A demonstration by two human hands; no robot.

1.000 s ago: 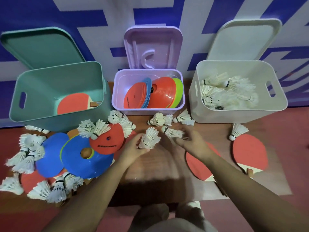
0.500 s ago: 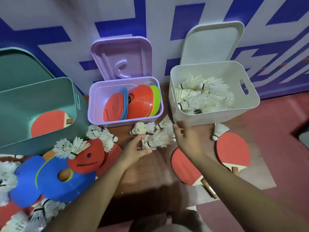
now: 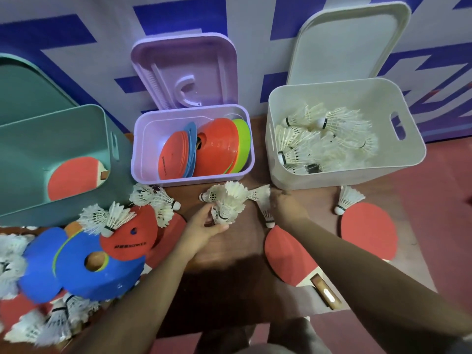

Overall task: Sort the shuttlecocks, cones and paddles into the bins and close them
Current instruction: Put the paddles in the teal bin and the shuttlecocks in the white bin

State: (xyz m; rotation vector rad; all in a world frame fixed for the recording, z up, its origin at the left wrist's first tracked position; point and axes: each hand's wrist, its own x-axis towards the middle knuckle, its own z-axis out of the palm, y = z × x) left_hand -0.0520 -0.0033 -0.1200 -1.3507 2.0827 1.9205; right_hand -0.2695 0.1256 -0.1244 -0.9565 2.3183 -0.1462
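Between three open bins and the viewer, two bare hands work on a brown mat [image 3: 245, 251]. The left hand [image 3: 204, 227] has fingers and thumb curled round a bunch of shuttlecocks [image 3: 228, 204], just in front of the purple bin [image 3: 153, 129], which holds cones [image 3: 219, 146] standing on edge. The right hand [image 3: 287, 205] lies knuckles-up beside the white bin [image 3: 332, 178], touching a single shuttlecock [image 3: 266, 213]; its fingers are hidden, so their grip cannot be told. A heap of shuttlecocks [image 3: 321, 141] fills the white bin. The green bin [image 3: 38, 149], at left, holds a red paddle [image 3: 74, 178]. Another paddle [image 3: 286, 254] lies under the right forearm. Left of the hands, blue cones [image 3: 84, 272] and a red cone [image 3: 130, 238] overlap, with loose shuttlecocks [image 3: 109, 215] on top.
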